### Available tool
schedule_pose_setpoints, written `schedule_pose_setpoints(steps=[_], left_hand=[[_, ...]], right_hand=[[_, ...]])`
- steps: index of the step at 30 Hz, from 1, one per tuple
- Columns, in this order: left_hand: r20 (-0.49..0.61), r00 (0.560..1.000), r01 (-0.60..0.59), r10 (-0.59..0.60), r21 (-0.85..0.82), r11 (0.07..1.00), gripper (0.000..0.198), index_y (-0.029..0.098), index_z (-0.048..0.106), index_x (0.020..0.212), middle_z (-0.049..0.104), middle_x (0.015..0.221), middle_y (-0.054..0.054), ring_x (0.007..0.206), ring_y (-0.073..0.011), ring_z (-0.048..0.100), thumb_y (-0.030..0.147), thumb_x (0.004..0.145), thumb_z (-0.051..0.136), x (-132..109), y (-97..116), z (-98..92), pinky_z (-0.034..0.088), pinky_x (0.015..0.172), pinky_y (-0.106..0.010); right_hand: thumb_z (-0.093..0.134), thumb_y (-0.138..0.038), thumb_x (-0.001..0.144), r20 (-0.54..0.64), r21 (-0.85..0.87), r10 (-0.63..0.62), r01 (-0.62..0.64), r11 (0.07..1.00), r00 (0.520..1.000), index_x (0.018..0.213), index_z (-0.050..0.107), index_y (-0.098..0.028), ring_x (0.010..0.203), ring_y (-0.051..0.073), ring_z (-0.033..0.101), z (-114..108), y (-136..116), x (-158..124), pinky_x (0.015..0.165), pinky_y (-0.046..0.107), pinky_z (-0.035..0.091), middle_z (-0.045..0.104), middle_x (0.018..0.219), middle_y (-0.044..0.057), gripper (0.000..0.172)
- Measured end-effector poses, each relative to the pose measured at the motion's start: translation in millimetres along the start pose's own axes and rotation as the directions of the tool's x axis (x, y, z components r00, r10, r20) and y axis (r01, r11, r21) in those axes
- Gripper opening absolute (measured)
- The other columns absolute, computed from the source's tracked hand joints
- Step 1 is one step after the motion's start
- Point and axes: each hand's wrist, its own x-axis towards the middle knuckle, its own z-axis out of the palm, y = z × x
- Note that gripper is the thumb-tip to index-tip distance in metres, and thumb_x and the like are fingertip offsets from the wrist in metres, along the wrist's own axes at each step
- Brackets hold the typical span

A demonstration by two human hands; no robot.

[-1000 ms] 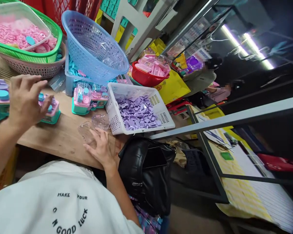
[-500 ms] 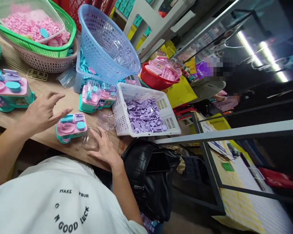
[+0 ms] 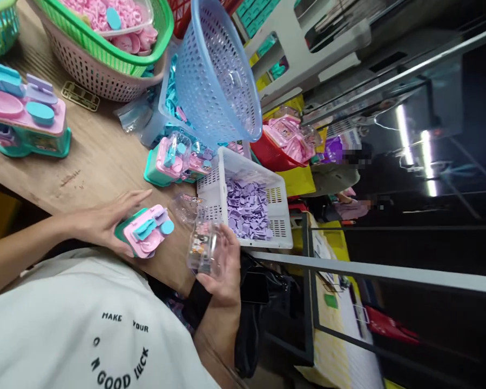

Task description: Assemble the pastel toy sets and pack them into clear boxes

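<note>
My left hand (image 3: pixel 99 224) grips the back of a small toy kitchen (image 3: pixel 149 233), thumb on the near side and fingers on the far side. Its pink top carries light-blue and purple pieces and a pink basin; the base is teal. In my right hand (image 3: pixel 225 267) is a clear plastic cover (image 3: pixel 202 249) with small printed pictures, raised at the table's edge. Another clear cover (image 3: pixel 186 208) lies between the toy and the white crate. Farther back stand toy kitchens (image 3: pixel 168 162), at least one with a clear cover over its top. A larger-looking toy kitchen (image 3: pixel 32 116) sits at the left.
A white crate (image 3: pixel 211 189) of purple parts stands at the right table edge. Behind are a tilted blue basket (image 3: pixel 210 92), a green basket (image 3: pixel 146 67) of pink parts and a red basket (image 3: pixel 273 154). A black bag (image 3: pixel 249 319) hangs beside the table.
My left hand has closed on the small toy kitchen, which is now turned. My right hand has lifted the clear cover off the table. The view has shifted.
</note>
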Motion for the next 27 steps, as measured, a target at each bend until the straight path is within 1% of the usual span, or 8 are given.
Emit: schedule_pose_setpoints(steps=[3, 5, 10, 13, 17, 22, 24, 27], left_hand=[[0.132, 0.988, -0.076, 0.085, -0.065, 0.995, 0.131, 0.023, 0.004, 0.167, 0.020, 0.171, -0.016, 0.157, -0.0353, 0.023, 0.060, 0.069, 0.083, 22.8, -6.9, -2.7, 0.026, 0.127, -0.046], [0.136, 0.982, -0.111, 0.129, -0.133, 0.985, 0.129, 0.021, 0.007, 0.166, 0.023, 0.170, -0.018, 0.155, -0.0354, 0.028, 0.058, 0.067, 0.083, 35.5, -6.5, 9.2, 0.029, 0.126, -0.047], [-0.149, 0.984, -0.127, 0.101, -0.176, 0.976, 0.121, 0.016, 0.027, 0.156, 0.046, 0.151, -0.020, 0.138, -0.0391, 0.046, 0.051, 0.057, 0.086, 44.3, 7.6, 58.4, 0.038, 0.117, -0.053], [-0.205, 0.978, -0.077, 0.035, -0.196, 0.978, 0.111, 0.020, 0.033, 0.149, 0.050, 0.143, -0.018, 0.128, -0.0380, 0.051, 0.048, 0.055, 0.086, 44.1, 15.8, 73.8, 0.043, 0.108, -0.054], [-0.213, 0.977, -0.058, 0.012, -0.214, 0.975, 0.104, 0.022, 0.037, 0.142, 0.052, 0.140, -0.017, 0.124, -0.0378, 0.052, 0.055, 0.056, 0.086, 46.6, 18.0, 78.5, 0.043, 0.102, -0.052], [-0.200, 0.980, -0.049, 0.006, -0.210, 0.976, 0.096, 0.021, 0.041, 0.139, 0.054, 0.138, -0.017, 0.123, -0.0379, 0.052, 0.057, 0.060, 0.082, 49.0, 16.8, 78.0, 0.042, 0.100, -0.049], [-0.187, 0.982, -0.043, 0.002, -0.218, 0.975, 0.098, 0.021, 0.042, 0.139, 0.054, 0.138, -0.017, 0.124, -0.0388, 0.051, 0.063, 0.060, 0.081, 49.5, 17.1, 77.0, 0.042, 0.100, -0.050], [-0.190, 0.982, -0.052, 0.009, -0.225, 0.973, 0.100, 0.020, 0.043, 0.140, 0.054, 0.139, -0.018, 0.122, -0.0386, 0.052, 0.073, 0.063, 0.077, 49.8, 17.9, 75.8, 0.042, 0.099, -0.049]], right_hand=[[0.079, -0.044, 0.070, 0.036, 0.062, -0.006, 0.003, 0.998, 0.999, 0.158, 0.019, -0.033, 0.134, 0.032, 0.054, 1.9, -32.3, 13.0, 0.096, 0.045, 0.062, 0.036, 0.146, 0.015, 0.108], [0.082, -0.039, 0.068, 0.077, -0.002, -0.010, 0.011, 1.000, 0.997, 0.156, 0.026, -0.035, 0.137, 0.032, 0.049, 11.7, -48.9, 23.3, 0.096, 0.044, 0.062, 0.033, 0.146, 0.013, 0.104], [0.082, -0.030, 0.071, 0.158, -0.202, -0.007, 0.039, 0.979, 0.987, 0.152, 0.038, -0.038, 0.140, 0.035, 0.044, 24.6, -54.4, 29.9, 0.111, 0.053, 0.053, 0.031, 0.145, 0.010, 0.093], [0.084, -0.034, 0.072, 0.184, -0.279, 0.023, 0.029, 0.960, 0.983, 0.154, 0.035, -0.037, 0.141, 0.037, 0.043, 23.0, -45.2, 23.5, 0.113, 0.057, 0.050, 0.030, 0.146, 0.011, 0.095], [0.087, -0.047, 0.070, 0.171, -0.349, 0.016, 0.045, 0.936, 0.985, 0.155, 0.030, -0.037, 0.143, 0.040, 0.041, 24.4, -37.1, 17.0, 0.114, 0.063, 0.046, 0.029, 0.151, 0.014, 0.102], [0.077, -0.058, 0.080, 0.062, -0.305, -0.018, 0.037, 0.952, 0.998, 0.152, 0.037, -0.036, 0.141, 0.040, 0.043, 28.1, -35.8, 17.3, 0.114, 0.065, 0.044, 0.034, 0.147, 0.013, 0.085], [0.076, -0.061, 0.079, 0.019, -0.316, 0.000, 0.005, 0.949, 1.000, 0.153, 0.036, -0.036, 0.140, 0.040, 0.042, 29.6, -36.3, 19.5, 0.113, 0.066, 0.043, 0.035, 0.146, 0.014, 0.088], [0.080, -0.059, 0.075, 0.053, -0.346, 0.013, 0.006, 0.938, 0.999, 0.154, 0.034, -0.035, 0.140, 0.041, 0.044, 33.0, -35.8, 23.4, 0.114, 0.066, 0.043, 0.036, 0.144, 0.014, 0.094]])
